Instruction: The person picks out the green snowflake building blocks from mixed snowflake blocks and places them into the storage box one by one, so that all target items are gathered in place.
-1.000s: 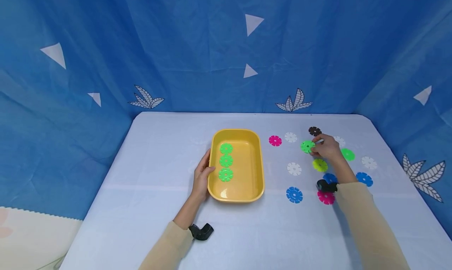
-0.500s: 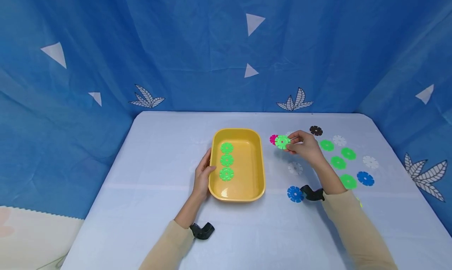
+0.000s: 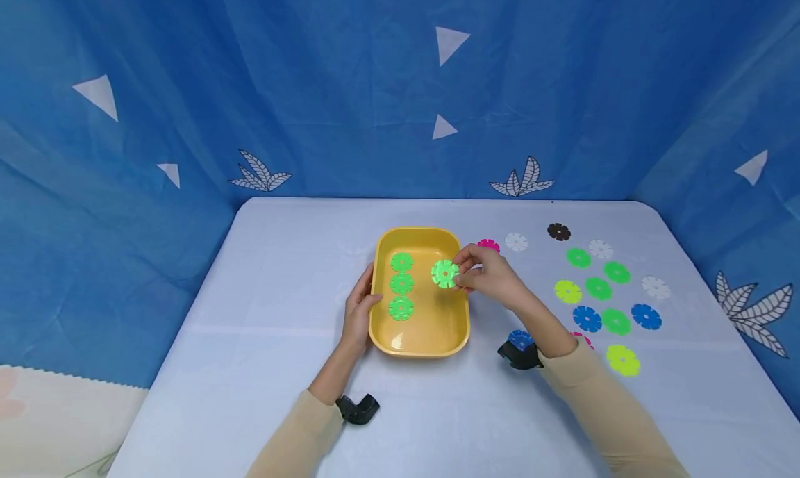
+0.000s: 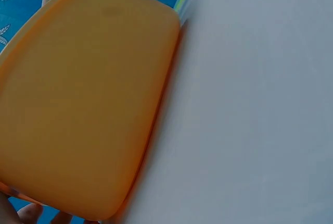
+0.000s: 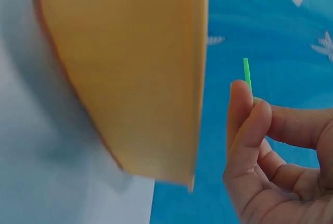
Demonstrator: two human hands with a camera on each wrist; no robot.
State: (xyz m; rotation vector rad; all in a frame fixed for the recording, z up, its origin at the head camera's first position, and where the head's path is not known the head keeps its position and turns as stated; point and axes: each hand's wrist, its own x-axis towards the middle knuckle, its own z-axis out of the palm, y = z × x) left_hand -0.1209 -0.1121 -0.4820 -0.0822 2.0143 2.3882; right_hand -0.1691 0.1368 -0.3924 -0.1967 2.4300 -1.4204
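Note:
A yellow plastic tray (image 3: 431,332) stands on the white table, with three green snowflake discs (image 3: 401,283) in a column along its left side. My left hand (image 3: 358,315) holds the tray's left wall, thumb over the rim and fingers outside. In the left wrist view the tray's outer wall (image 4: 88,99) fills much of the frame and only fingertips show. Another green snowflake disc (image 3: 444,274) is pinched between thumb and fingers of my right hand (image 3: 490,276), above the tray's right side. The right wrist view shows this disc (image 5: 247,70) edge-on, beside the tray wall (image 5: 130,78).
To the right lie scattered discs: several green discs (image 3: 598,288), yellow discs (image 3: 623,360), blue discs (image 3: 646,316), white discs (image 3: 655,287) and a black disc (image 3: 559,232). A pink disc (image 3: 489,244) is partly behind my right hand. Blue cloth (image 3: 362,117) hangs behind the table.
My right hand has carried the green snowflake disc leftward from among the scattered discs to above the tray. The left hand and the tray have stayed in place.

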